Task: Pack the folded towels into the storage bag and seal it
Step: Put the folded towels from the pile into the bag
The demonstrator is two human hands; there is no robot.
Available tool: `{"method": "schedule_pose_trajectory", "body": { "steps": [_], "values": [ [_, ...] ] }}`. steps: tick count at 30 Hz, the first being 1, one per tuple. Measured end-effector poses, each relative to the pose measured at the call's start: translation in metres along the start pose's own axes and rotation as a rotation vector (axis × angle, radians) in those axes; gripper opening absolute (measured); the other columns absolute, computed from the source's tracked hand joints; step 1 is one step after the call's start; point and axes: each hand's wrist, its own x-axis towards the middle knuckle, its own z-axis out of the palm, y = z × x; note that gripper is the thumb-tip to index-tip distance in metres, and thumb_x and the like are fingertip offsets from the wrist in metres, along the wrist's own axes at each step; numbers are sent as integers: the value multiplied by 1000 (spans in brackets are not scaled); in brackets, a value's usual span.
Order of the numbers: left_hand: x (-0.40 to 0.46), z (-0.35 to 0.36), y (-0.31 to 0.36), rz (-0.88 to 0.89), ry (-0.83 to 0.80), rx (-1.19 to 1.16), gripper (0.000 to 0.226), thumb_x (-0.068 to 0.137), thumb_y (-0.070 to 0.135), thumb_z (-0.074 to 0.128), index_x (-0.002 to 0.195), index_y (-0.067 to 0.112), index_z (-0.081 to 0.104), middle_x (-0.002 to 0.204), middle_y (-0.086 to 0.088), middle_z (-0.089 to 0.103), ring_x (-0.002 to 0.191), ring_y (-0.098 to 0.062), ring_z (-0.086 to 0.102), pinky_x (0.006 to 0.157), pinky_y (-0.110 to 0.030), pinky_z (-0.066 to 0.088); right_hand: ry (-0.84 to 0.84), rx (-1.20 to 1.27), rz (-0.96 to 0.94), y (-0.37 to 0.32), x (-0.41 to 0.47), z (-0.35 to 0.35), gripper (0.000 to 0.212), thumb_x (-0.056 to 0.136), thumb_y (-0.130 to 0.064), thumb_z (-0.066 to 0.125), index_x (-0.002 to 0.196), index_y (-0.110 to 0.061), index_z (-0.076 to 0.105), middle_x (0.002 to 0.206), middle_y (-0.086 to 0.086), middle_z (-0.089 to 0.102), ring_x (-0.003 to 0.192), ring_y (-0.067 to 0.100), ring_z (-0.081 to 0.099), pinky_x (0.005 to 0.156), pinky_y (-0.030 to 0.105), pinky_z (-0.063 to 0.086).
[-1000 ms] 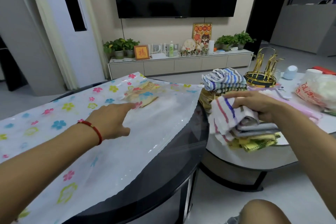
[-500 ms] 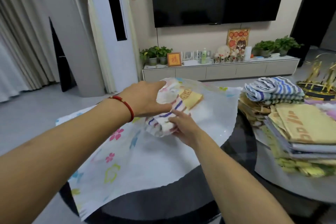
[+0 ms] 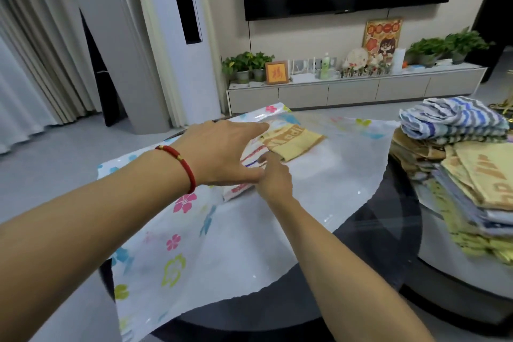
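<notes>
A translucent storage bag (image 3: 172, 244) with a flower print lies flat on the round black glass table (image 3: 374, 233). Inside it, at the far end, lie a yellow folded towel (image 3: 297, 141) and, beside it to the left, a white towel with red and blue stripes (image 3: 254, 151). My left hand (image 3: 222, 153), red cord at the wrist, rests flat with spread fingers over the bag on the striped towel. My right hand (image 3: 273, 178) touches that towel's near edge with its fingertips. More folded towels are stacked at the right (image 3: 472, 191), topped at the back by a blue-striped one (image 3: 452, 119).
The towel stack stands on a lower white round table (image 3: 449, 269) right of the black one. Beyond are grey floor, a low TV cabinet (image 3: 352, 91) with plants and frames, a wall TV, and a white standing unit (image 3: 177, 64) with curtains at the left.
My right hand carried the striped towel from the stack into the bag and set it beside the yellow one. My left hand held the bag's top up, then flattened over the towel.
</notes>
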Motion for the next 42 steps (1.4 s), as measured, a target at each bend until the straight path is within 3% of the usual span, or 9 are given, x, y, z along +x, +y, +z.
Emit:
{"method": "schedule_pose_trajectory", "body": {
  "steps": [3, 7, 14, 22, 28, 33, 36, 39, 42],
  "values": [
    [-7, 6, 1, 18, 18, 66, 86, 76, 74, 52, 150, 45, 19, 149, 19, 46, 121, -20, 57, 64, -30, 41, -200, -200, -141, -2, -5, 11, 29, 95, -12, 57, 122, -20, 65, 126, 10, 68, 118, 32, 61, 89, 32, 46],
    [-13, 11, 1, 3, -19, 62, 84, 77, 68, 55, 149, 44, 19, 151, 19, 42, 120, -20, 56, 61, -28, 40, -377, -149, -224, 0, -17, 2, 59, 97, -2, 46, 153, -18, 42, 162, 8, 39, 148, 28, 37, 121, 42, 31],
    [-5, 24, 23, -17, -34, 26, 84, 77, 63, 60, 148, 42, 21, 159, 11, 30, 122, -28, 53, 80, -44, 57, -227, -395, -323, 67, -59, -114, 36, 97, -9, 49, 120, -26, 71, 132, 0, 65, 118, 22, 61, 102, 36, 50],
    [22, 41, 66, 8, -21, -39, 82, 81, 57, 63, 150, 36, 23, 157, 9, 34, 121, -27, 54, 79, -41, 56, 436, -601, 78, 188, -71, -313, 27, 94, -12, 58, 114, -14, 76, 120, 17, 71, 108, 39, 64, 87, 44, 56],
    [37, 39, 79, -4, -27, -114, 87, 82, 58, 63, 154, 37, 19, 161, 11, 28, 131, -24, 48, 89, -40, 55, 295, -725, 447, 247, -49, -389, 56, 103, -40, 51, 156, -29, 37, 156, 24, 43, 138, 45, 44, 112, 57, 39],
    [41, 38, 78, -18, -49, -144, 86, 82, 58, 65, 153, 40, 19, 161, 12, 27, 132, -21, 47, 91, -37, 55, 270, -900, 508, 245, -43, -385, 67, 92, -39, 67, 151, -40, 36, 144, 22, 53, 133, 41, 48, 108, 54, 34],
    [36, 41, 73, -10, -85, -127, 81, 79, 55, 66, 149, 44, 26, 161, 12, 25, 129, -21, 49, 90, -38, 56, 220, -554, 568, 234, -35, -388, 76, 85, -8, 70, 150, -34, 40, 137, 25, 52, 122, 42, 52, 96, 46, 51],
    [28, 39, 69, -41, -144, -115, 70, 75, 58, 66, 139, 50, 41, 159, 7, 31, 121, -24, 54, 91, -35, 54, 101, -319, 555, 211, -33, -398, 63, 83, 2, 71, 140, -20, 55, 105, 14, 60, 81, 28, 57, 57, 31, 47],
    [15, 38, 67, -78, -191, -120, 55, 75, 61, 65, 127, 45, 57, 146, 3, 49, 115, -22, 56, 93, -33, 51, 154, -51, 430, 186, -44, -398, 37, 84, 0, 67, 116, -19, 72, 111, 13, 65, 82, 27, 59, 61, 32, 52]
  ]
}}
